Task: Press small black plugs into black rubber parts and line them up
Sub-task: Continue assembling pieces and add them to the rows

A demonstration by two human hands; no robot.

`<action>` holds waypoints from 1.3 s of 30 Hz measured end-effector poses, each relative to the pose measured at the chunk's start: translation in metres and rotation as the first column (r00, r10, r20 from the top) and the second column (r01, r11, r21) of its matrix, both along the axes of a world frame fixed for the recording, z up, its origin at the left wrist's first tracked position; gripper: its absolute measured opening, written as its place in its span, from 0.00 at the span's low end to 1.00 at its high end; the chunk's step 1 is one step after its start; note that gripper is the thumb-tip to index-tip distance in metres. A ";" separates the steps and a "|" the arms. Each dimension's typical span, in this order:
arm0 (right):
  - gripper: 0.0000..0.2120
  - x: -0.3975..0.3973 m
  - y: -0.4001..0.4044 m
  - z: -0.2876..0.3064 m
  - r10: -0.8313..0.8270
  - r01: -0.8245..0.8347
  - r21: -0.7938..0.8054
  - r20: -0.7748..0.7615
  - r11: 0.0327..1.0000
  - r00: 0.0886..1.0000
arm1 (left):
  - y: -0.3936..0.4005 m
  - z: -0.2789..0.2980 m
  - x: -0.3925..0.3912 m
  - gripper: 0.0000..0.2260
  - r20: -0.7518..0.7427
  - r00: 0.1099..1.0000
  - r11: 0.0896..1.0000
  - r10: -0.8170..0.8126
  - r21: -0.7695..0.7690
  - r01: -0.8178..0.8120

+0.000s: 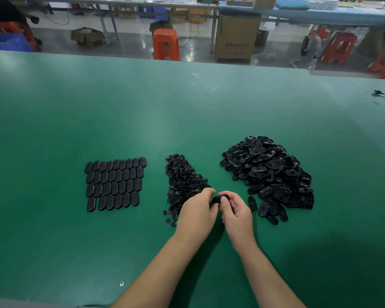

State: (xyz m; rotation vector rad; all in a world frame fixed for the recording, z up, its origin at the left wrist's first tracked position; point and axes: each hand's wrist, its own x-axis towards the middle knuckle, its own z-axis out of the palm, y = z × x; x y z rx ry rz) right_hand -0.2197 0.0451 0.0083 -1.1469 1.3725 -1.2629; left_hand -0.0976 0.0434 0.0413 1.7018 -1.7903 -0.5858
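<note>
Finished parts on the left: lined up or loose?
Lined up: the finished parts lie flat in four neat rows on the green table, edges touching, unlike the loose heap.

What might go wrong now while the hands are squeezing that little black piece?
The hands, left and right, pinch one rubber part right above the plug pile. If it slips, it may drop among the plugs and be hard to spot. A wrist could also brush that pile and scatter plugs across the table. Placing the part carelessly might nudge the neat rows out of line.
</note>
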 end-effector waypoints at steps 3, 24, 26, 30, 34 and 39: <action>0.11 -0.001 0.000 0.001 -0.015 0.014 0.019 0.041 1.000 0.999 | 0.002 -0.001 0.002 0.08 0.235 0.971 0.980 -0.045 -0.176 0.088; 0.13 0.004 0.003 0.004 0.032 -0.029 0.035 -0.085 0.999 0.996 | -0.088 -0.003 0.170 0.14 0.334 0.722 0.782 0.607 -0.088 -0.617; 0.13 0.004 0.003 0.004 0.032 -0.027 0.044 -0.098 0.999 0.995 | -0.093 -0.006 0.176 0.14 0.364 0.712 0.784 0.600 -0.088 -0.615; 0.13 0.004 0.003 0.003 0.031 -0.027 0.044 -0.104 0.999 0.994 | -0.096 -0.012 0.182 0.16 0.399 0.712 0.793 0.578 -0.066 -0.606; 0.13 0.005 0.003 0.004 0.041 -0.037 0.038 -0.105 0.999 0.994 | -0.088 -0.012 0.178 0.17 0.370 0.727 0.797 0.579 -0.071 -0.599; 0.14 0.006 0.003 0.003 0.041 -0.038 0.024 -0.111 0.999 0.993 | -0.066 -0.003 0.145 0.13 0.255 0.835 0.872 0.489 -0.173 -0.458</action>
